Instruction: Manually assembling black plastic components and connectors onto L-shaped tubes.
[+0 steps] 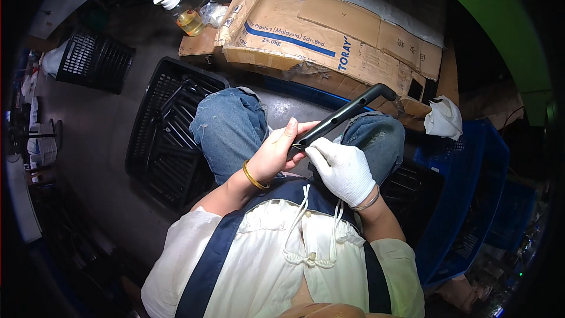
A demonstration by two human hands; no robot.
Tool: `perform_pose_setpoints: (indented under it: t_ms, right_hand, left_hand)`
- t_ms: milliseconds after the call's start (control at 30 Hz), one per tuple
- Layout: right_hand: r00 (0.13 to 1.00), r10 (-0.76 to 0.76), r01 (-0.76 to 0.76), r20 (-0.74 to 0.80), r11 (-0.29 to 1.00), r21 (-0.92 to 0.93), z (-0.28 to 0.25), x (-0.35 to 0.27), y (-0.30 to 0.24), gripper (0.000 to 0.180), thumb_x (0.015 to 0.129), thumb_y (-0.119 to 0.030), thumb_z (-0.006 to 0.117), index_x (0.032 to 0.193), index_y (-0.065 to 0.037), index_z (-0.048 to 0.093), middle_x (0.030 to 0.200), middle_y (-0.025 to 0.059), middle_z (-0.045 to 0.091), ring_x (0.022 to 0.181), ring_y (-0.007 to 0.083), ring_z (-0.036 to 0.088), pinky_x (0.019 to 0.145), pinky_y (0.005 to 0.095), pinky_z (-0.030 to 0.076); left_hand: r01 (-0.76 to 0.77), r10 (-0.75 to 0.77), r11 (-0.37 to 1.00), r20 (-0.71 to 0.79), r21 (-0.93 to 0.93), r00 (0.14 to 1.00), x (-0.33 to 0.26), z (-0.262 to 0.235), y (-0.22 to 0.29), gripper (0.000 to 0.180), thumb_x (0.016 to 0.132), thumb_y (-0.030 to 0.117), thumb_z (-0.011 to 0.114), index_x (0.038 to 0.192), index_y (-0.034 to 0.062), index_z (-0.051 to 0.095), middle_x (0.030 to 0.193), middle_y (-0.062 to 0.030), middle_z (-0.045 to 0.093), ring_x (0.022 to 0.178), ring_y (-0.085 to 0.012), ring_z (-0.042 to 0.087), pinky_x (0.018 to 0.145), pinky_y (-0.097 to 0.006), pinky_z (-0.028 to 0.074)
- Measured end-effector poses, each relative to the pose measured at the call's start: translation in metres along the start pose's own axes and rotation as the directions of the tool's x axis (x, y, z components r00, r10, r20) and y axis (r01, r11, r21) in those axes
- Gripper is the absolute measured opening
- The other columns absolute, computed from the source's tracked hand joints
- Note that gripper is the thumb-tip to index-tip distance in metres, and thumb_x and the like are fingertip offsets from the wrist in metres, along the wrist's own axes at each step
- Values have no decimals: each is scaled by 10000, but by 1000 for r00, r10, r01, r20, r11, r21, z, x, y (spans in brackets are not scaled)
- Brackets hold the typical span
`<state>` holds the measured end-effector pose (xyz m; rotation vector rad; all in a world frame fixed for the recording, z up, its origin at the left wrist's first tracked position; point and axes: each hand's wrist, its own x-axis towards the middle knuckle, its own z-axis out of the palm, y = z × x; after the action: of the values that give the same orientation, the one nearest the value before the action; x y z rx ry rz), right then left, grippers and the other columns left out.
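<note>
A long black plastic bar (347, 112) with a bent far end and a few holes along it lies slantwise above my lap. Its near end rests in my bare left hand (275, 152), the fingers wrapped beneath it and the thumb stretched along its side. My right hand (344, 172), in a white knit glove, pinches at that near end, next to the left fingers. A thin dark tip shows by the pinch, too small for me to name.
On my left a black basket (136, 132) holds several similar black parts (176, 123). A cardboard box (282, 29) stands ahead, beside a bottle of yellow liquid (189, 22). Blue crates (456, 212) are on the right, below a white cloth (443, 119). Another black basket (97, 62) stands far left.
</note>
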<state>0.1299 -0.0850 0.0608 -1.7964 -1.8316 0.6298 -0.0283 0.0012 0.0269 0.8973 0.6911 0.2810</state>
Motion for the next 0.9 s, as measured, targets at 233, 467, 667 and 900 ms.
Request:
perform_pose_setpoints:
  t_ms: [233, 467, 667, 900]
  right_hand:
    - [994, 21, -18, 110, 999, -27, -7, 2, 2, 104, 911, -192, 607, 893, -109, 667, 724, 126, 639, 661, 312, 647, 575, 388, 500]
    - [994, -43, 46, 100, 998, -36, -4, 0, 7, 142, 926, -248, 576, 856, -128, 608, 715, 92, 650, 627, 304, 659, 571, 422, 516]
    - [999, -27, 26, 24, 999, 24, 3, -3, 5, 123, 934, -234, 564, 879, -127, 588, 730, 95, 638, 615, 312, 652, 569, 431, 509]
    - [998, 2, 0, 60, 999, -32, -2, -3, 2, 117, 929, -201, 582, 877, -100, 606, 702, 121, 630, 620, 321, 644, 567, 411, 510]
  left_hand:
    - [7, -7, 1000, 2, 17, 1000, -1, 0, -3, 612, 1057, 484, 248, 1389, 30, 488, 637, 37, 444, 480, -15, 297, 441, -165, 247]
    - [47, -44, 997, 44, -59, 998, 0, -3, -7, 630, 1048, 515, 250, 1387, 48, 502, 627, 40, 455, 470, -12, 301, 426, -171, 242]
    - [45, -38, 986, 44, -158, 998, -2, 2, -2, 583, 1063, 448, 256, 1406, 23, 462, 633, 43, 411, 459, -20, 263, 427, -170, 228]
    - [45, -43, 991, 18, -125, 999, -2, 4, -1, 581, 1064, 444, 256, 1402, 21, 466, 624, 47, 405, 457, -18, 258, 427, -168, 222]
